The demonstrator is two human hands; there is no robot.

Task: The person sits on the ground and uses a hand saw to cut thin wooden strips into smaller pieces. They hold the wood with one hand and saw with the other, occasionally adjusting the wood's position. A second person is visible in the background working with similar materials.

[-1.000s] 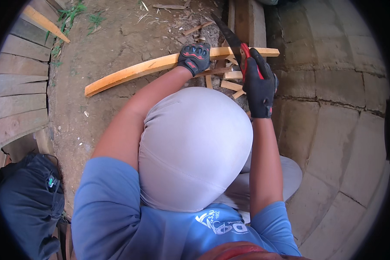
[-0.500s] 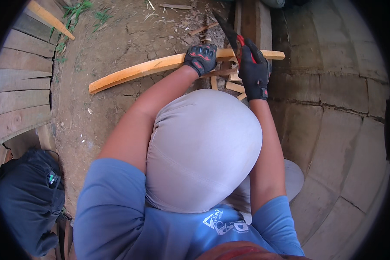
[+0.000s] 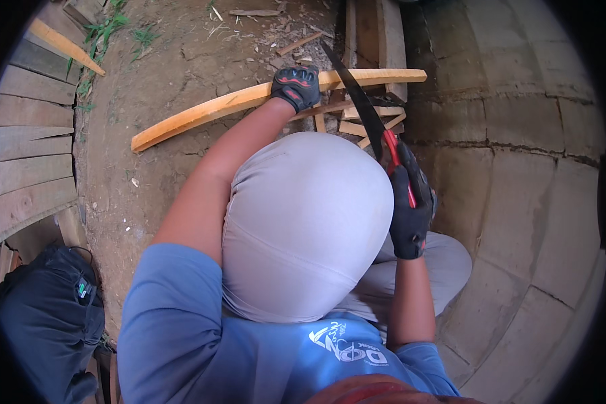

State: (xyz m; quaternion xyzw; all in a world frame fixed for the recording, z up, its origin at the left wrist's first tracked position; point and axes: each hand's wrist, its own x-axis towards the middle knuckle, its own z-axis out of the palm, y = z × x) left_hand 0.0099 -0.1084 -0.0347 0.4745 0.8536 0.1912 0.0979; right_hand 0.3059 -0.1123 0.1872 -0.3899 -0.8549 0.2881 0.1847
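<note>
A long wooden strip lies across in front of my raised knee, from the dirt at the left to over a beam at the right. My left hand, in a black glove with red trim, is closed around the strip near its middle. Beside my knee on the right, my right hand, gloved too, grips the red handle of a hand saw. The dark blade slants up and left, crossing the strip just right of my left hand. Whether its teeth touch the wood I cannot tell.
Short wood offcuts lie beyond my knee, close to a wooden beam. Wood chips litter the dirt floor. A plank wall and a dark bag are at the left. Large grey panels stretch along the right.
My right hand has drawn the saw back toward me, down past the right side of my knee. My left hand keeps its grip on the strip, and the whole view has shifted slightly.
</note>
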